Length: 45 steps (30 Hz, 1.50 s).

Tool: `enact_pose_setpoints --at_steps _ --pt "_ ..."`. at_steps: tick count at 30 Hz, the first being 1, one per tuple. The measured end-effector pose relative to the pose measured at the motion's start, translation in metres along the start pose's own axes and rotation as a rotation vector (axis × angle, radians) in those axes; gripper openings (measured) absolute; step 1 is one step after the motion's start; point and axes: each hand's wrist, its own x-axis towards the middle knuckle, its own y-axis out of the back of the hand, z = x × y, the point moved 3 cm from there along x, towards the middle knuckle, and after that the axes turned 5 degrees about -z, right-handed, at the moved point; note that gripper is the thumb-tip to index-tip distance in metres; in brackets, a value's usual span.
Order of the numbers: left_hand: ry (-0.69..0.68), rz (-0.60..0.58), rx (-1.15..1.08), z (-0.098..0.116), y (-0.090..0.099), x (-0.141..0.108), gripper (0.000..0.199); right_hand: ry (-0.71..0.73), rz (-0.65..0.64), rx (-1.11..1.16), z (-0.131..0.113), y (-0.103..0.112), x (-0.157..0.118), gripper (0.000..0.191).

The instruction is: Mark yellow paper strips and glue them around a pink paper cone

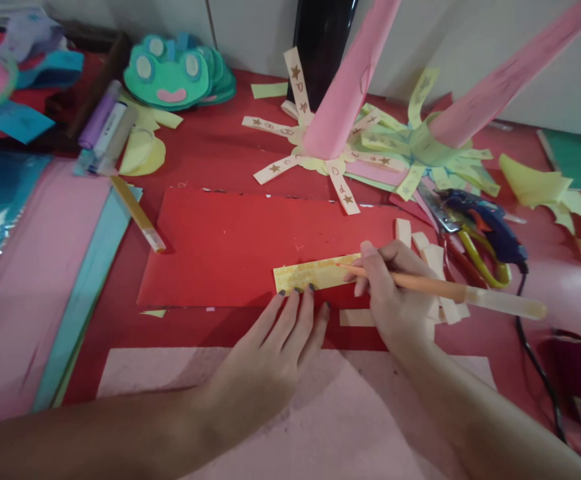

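Observation:
A pale yellow paper strip (300, 272) with darker yellow colouring lies on a red board (220, 240). My left hand (275, 347) rests flat with its fingers spread, the fingertips on the strip's lower edge. In my right hand (395, 287) is an orange pen (435, 287), its tip touching the strip near the middle and its pale end pointing right. The strip's right end is hidden by my right hand. Cream paper strips (435, 260) lie in a loose pile beside and partly behind my right hand. One more cream strip (356, 318) lies just below the board.
Pink paper cones (338, 107) with lettered strips stand at the back. Scissors (470, 257) and a blue glue gun (493, 223) with a black cable lie right. Green frog cutouts (170, 73), markers (105, 127), a yellow marker (138, 213) and coloured sheets (45, 247) are left.

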Motion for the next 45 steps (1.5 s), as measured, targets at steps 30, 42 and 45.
enact_pose_setpoints --at_steps 30,42,45 --pt "-0.013 -0.058 -0.062 0.0001 -0.0025 0.0002 0.041 0.022 -0.012 -0.016 -0.0013 -0.0010 -0.0027 0.033" --pt "-0.012 -0.055 -0.062 0.0000 -0.0001 0.0004 0.041 0.087 -0.085 0.028 -0.0025 -0.0033 -0.0040 0.036" --pt "-0.015 -0.044 -0.061 -0.0003 0.0002 -0.0006 0.041 0.065 -0.124 0.025 -0.0008 -0.0041 -0.0030 0.035"
